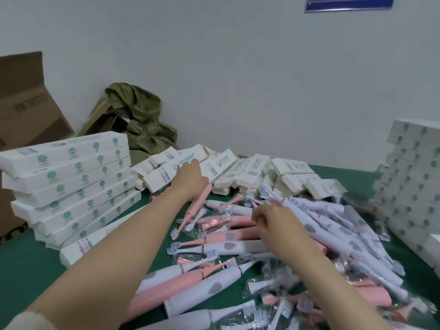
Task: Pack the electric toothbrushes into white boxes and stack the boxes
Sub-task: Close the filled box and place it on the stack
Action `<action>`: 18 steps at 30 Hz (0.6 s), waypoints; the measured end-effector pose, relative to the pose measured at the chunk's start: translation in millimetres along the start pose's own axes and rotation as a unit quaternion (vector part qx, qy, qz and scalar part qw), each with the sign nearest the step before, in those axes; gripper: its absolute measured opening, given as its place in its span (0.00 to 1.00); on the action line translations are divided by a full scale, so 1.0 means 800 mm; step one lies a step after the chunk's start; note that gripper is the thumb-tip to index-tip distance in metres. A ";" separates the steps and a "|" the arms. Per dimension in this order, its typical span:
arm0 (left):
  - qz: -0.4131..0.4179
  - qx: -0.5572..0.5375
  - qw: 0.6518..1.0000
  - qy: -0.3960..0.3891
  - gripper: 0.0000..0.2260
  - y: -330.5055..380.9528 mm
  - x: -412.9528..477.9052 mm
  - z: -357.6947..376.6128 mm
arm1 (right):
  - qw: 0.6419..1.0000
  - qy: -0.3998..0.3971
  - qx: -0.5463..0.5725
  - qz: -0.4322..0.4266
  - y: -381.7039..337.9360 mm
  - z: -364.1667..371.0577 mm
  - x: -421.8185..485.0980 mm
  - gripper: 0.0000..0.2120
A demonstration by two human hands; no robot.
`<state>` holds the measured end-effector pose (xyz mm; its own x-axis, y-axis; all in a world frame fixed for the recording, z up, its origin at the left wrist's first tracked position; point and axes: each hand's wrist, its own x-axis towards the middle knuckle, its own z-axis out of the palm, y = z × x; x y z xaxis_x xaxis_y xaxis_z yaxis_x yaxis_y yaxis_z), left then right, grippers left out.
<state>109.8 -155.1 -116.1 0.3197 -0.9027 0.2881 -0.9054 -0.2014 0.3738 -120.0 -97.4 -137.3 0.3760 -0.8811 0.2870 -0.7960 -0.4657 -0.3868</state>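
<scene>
heaped toothbrushes looked set to slide under the rummaging right hand, curled, hold unclear; left hand gripped a pink toothbrush by white boxes.

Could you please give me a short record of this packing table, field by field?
Surface: green table
Left hand: grips a pink plastic electric toothbrush beside the row of loose white cardboard boxes
Right hand: fingers curled over the pile of pink and white toothbrushes; grip unclear
Left side: stack of long white boxes with green dots
Right side: second stack of white boxes
Back: crumpled olive-green bag, brown cardboard carton
</scene>
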 end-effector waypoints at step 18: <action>-0.026 -0.166 0.967 0.193 0.14 0.020 0.042 0.024 | 0.999 0.031 -0.001 0.011 0.021 0.009 0.011 0.13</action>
<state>100.9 -196.0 -117.2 0.5001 -0.6724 0.5457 -0.7669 -0.0511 0.6398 -126.8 -114.0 -147.5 0.3287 -0.8844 0.3314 -0.8049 -0.4459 -0.3917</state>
